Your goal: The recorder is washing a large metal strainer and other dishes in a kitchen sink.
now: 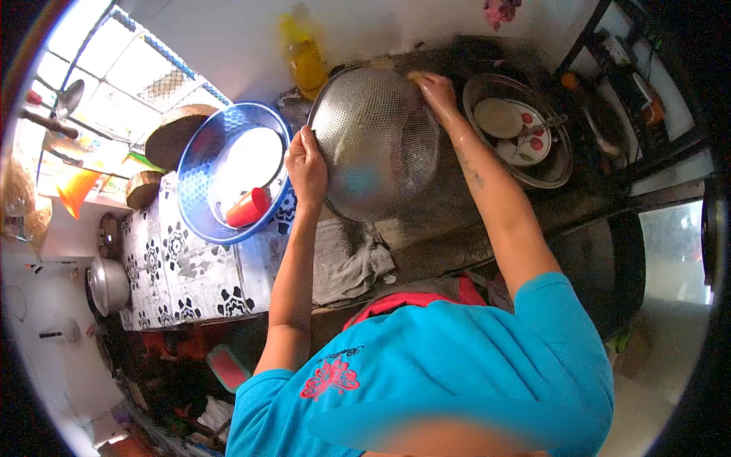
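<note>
A large perforated metal colander is held up over the dark counter in front of me. My left hand grips its left rim, thumb on top. At the upper right of the colander, my right hand holds a small yellowish sponge or scrub pad against the edge. Left of my left hand stands a blue plastic basin with a white plate and a red cup in it. On the right, a metal basin holds a fruit-patterned plate, a pale bowl and a spoon.
A grey cloth lies on the counter near my body. Behind the colander stands a bottle of yellow liquid. Black-and-white patterned tiles cover the left counter. A dark rack rises at right; a barred window is upper left.
</note>
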Action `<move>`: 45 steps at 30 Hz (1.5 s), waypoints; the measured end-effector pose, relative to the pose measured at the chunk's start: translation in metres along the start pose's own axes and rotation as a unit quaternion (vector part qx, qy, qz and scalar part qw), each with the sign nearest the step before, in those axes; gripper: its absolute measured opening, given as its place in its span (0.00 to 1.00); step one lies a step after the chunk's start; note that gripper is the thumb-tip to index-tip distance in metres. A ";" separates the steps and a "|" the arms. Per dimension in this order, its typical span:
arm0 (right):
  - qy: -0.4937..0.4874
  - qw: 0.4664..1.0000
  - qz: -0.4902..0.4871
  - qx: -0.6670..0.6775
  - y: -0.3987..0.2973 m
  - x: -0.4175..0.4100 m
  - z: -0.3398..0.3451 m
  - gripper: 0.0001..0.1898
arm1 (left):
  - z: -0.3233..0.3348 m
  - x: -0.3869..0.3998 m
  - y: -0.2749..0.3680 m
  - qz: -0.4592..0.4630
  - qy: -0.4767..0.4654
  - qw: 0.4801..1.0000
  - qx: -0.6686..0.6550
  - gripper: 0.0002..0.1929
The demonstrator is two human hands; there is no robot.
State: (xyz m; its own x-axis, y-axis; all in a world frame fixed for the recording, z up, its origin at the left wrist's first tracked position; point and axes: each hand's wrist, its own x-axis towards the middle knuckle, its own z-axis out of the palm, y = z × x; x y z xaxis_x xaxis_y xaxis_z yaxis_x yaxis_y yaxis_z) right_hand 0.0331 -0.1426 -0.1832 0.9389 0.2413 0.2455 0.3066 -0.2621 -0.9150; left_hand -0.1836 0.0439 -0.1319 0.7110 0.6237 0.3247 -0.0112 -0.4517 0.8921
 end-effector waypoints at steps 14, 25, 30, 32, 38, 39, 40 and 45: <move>-0.070 0.965 -0.251 -0.042 -0.131 -0.029 0.018 0.11 | -0.011 0.005 0.037 -0.059 -0.100 0.976 -0.182 0.18; 0.073 0.929 0.113 0.344 0.021 -0.165 0.073 0.22 | 0.003 -0.018 0.046 -0.095 0.056 0.945 -0.307 0.17; 0.089 0.978 -0.072 0.176 -0.091 -0.212 0.045 0.23 | 0.044 -0.048 0.052 0.083 0.000 0.997 0.002 0.10; 0.114 0.981 -0.065 0.144 -0.056 -0.199 0.027 0.24 | 0.051 -0.066 0.059 0.091 -0.112 0.989 0.031 0.12; 0.144 0.986 -0.018 0.088 -0.065 -0.117 -0.063 0.19 | 0.025 -0.104 0.043 0.246 -0.280 0.920 0.121 0.14; 0.141 0.977 -0.068 0.142 -0.072 -0.110 -0.071 0.17 | 0.021 -0.111 0.034 0.286 -0.341 0.883 0.150 0.15; 0.154 0.967 -0.187 0.079 -0.077 -0.099 -0.075 0.17 | 0.017 -0.114 0.025 0.315 -0.388 0.852 0.153 0.14; -0.196 0.980 0.003 -0.043 -0.089 -0.115 -0.032 0.15 | 0.005 -0.124 -0.013 0.336 -0.463 0.803 0.169 0.07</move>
State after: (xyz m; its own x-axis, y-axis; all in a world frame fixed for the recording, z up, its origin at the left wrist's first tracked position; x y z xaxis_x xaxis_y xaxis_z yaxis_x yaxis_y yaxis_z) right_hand -0.0967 -0.1772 -0.1196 0.8136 0.5755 0.0827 0.3285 -0.3376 -0.8821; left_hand -0.2679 -0.0306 -0.1849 0.8435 -0.5042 0.1852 -0.5313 -0.7326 0.4253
